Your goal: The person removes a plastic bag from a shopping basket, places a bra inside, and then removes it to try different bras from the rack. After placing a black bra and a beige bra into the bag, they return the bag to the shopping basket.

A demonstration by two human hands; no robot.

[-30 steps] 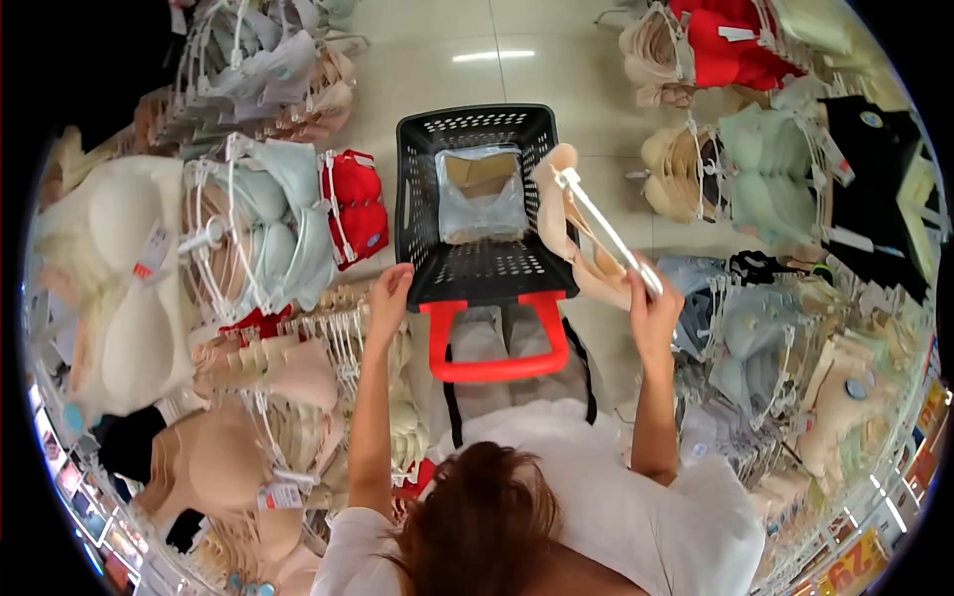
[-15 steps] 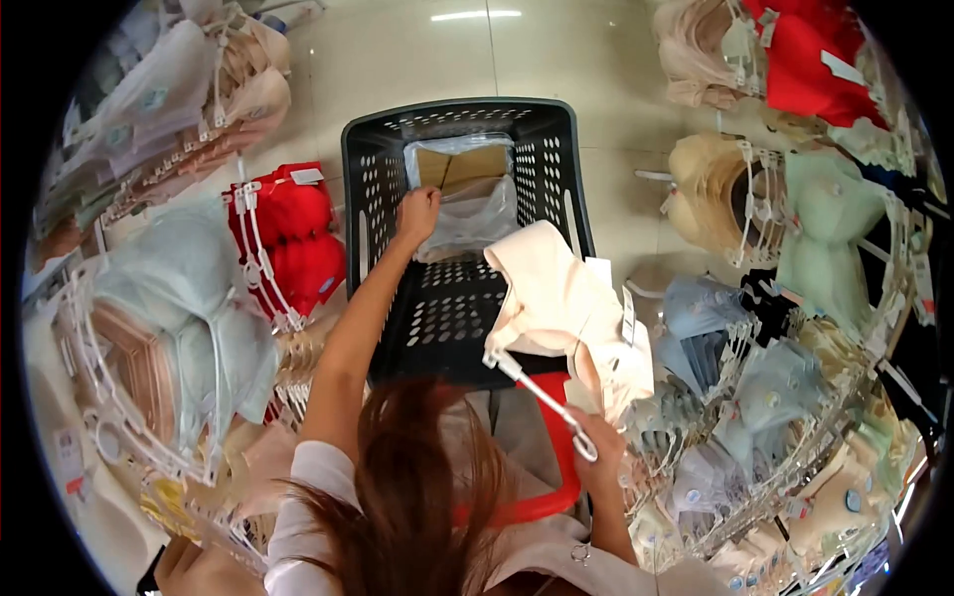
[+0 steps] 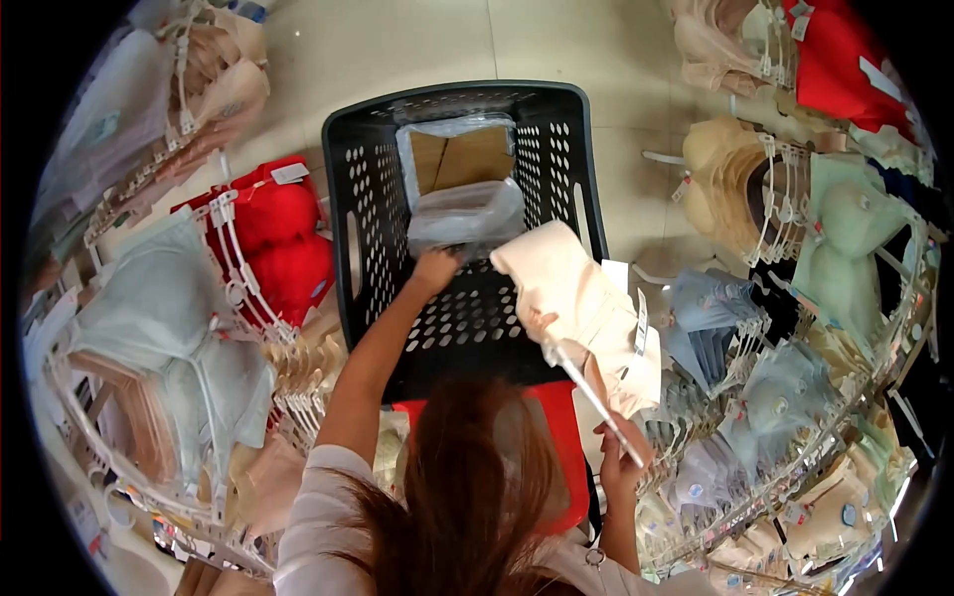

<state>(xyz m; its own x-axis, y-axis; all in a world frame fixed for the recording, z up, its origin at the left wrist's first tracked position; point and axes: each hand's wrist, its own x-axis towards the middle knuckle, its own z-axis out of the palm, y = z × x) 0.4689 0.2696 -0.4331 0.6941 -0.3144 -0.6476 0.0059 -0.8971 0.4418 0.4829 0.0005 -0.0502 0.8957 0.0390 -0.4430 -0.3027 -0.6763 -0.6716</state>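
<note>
Cream bra (image 3: 571, 298), its white hanger (image 3: 596, 402) clamped in our right hand (image 3: 621, 465), stays over the black basket (image 3: 343, 228) at centre frame, while our left hand (image 3: 434, 270) has drawn back onto the plastic bag (image 3: 467, 214), and we cannot tell whether its grip is closed.

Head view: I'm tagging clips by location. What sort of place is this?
Probably a shop's lingerie aisle: padded bras on white plastic hangers crowd both sides, a black perforated plastic shopping basket stands between, and the right hand holds a tagged cream bra.
</note>
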